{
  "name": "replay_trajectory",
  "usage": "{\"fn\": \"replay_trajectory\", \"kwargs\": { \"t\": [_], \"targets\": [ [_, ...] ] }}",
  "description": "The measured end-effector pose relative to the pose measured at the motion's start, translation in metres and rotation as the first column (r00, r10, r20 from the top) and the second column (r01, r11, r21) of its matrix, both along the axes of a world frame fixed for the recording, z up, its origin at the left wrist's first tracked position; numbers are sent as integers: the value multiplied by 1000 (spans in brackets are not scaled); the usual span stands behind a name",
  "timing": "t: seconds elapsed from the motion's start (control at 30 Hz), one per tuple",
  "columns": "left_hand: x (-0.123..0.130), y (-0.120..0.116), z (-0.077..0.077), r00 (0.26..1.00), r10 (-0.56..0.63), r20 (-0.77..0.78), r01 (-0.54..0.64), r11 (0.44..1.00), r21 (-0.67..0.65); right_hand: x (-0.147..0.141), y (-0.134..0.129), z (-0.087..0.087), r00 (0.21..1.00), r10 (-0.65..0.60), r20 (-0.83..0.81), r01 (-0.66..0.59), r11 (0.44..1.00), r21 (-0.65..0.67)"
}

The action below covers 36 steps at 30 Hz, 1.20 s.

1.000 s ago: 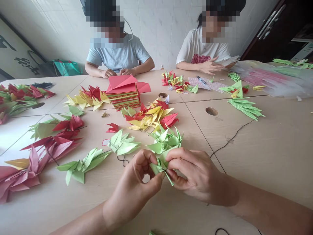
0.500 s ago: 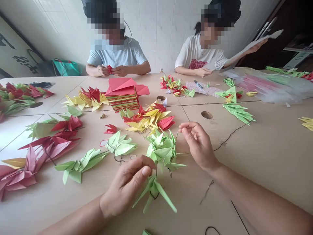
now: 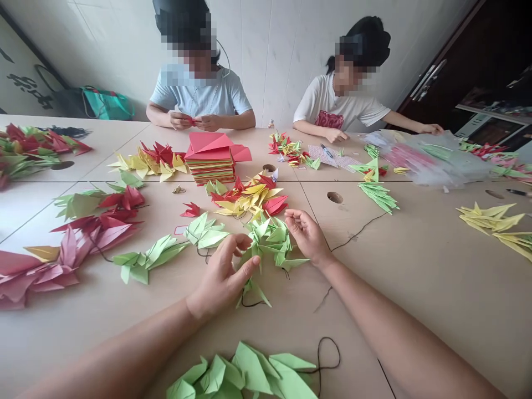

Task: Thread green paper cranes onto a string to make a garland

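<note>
A bunch of folded light-green paper cranes lies on the table between my two hands. My left hand is at its near left side, thumb and index finger apart, with green paper showing just beyond them. On the other side my right hand has its fingers curled together at the bunch's edge; what they pinch, if anything, is too small to make out. Below my left hand a green crane with black thread is partly covered. Nearer to me lies a string of green cranes with a loop of black thread.
Red and yellow cranes lie behind the green bunch, beside a stack of coloured paper. Pink and red cranes spread at the left. Plastic bags lie at the right. Two people sit across the table.
My left hand's fingers have spread apart and moved onto the green bunch. The crane below it has shifted toward the bunch. The person at right has lowered the sheet and reaches to the bags.
</note>
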State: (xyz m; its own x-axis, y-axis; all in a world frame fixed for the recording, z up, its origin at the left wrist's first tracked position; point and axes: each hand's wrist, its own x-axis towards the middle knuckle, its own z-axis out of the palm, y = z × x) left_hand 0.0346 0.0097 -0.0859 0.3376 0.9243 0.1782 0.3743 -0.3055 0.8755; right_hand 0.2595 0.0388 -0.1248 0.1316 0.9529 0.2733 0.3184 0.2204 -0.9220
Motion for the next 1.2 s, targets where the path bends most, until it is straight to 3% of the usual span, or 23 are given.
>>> {"fn": "replay_trajectory", "kwargs": {
  "t": [0.47, 1.03, 1.2],
  "targets": [
    [3, -1, -8, 995, -85, -44, 86, 996, 26, 0, -7, 10, 996, 78, 40, -76, 996, -35],
    [4, 4, -5, 990, -37, -140, 32, 999, -35, 1, -9, 15, 996, 72, 44, -68, 994, -88],
    [6, 2, 0, 989, -14, -150, 5, 998, -59, 12, -17, 30, 997, 16, 74, -8, 995, -103]
  ]
}}
